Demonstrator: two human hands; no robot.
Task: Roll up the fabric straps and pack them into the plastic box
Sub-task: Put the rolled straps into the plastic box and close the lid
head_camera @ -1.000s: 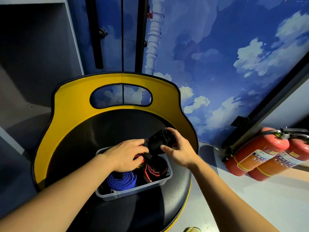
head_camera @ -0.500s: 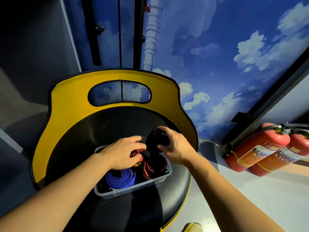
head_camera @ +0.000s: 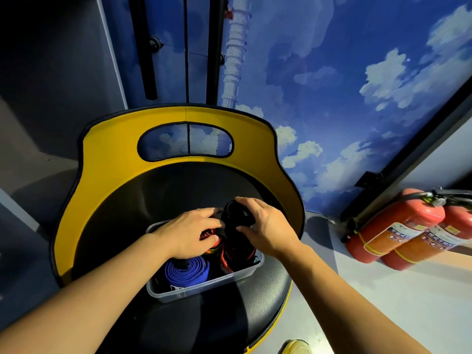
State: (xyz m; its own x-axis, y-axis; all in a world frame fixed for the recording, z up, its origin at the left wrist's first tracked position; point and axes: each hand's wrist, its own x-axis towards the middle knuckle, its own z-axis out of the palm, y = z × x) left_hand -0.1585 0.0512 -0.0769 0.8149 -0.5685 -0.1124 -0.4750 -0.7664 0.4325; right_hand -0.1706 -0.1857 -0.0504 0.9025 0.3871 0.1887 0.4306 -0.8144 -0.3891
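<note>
Lower than a second ago, the black rolled strap (head_camera: 236, 217) is now sinking toward the far right corner of the plastic box (head_camera: 204, 290), and the right hand (head_camera: 268, 231) is following it down. That hand is gripping the roll, fingers curled over its top and thumb pressing its near side. The left hand (head_camera: 190, 235) is reaching into the box, fingers bent and pressing on a red-and-black strap (head_camera: 208, 233); whether it is actually clasping that strap is not clear.

Two red fire extinguishers (head_camera: 398, 229) are lying on the pale floor (head_camera: 383, 302) to the right, well apart from the box. A yellowish shoe tip (head_camera: 296, 347) is showing at the bottom edge. Nothing is standing between the hands and the box.

Under the box, a black round seat (head_camera: 194, 325) with a yellow backrest (head_camera: 107, 159) is serving as the work surface. Behind it, a blue sky-and-cloud wall (head_camera: 332, 72) is filling the background.

Inside the box, a blue rolled strap (head_camera: 187, 273) is sitting at the near left, and another red-and-black roll (head_camera: 238, 254) is lying at the right, beneath the black one.
</note>
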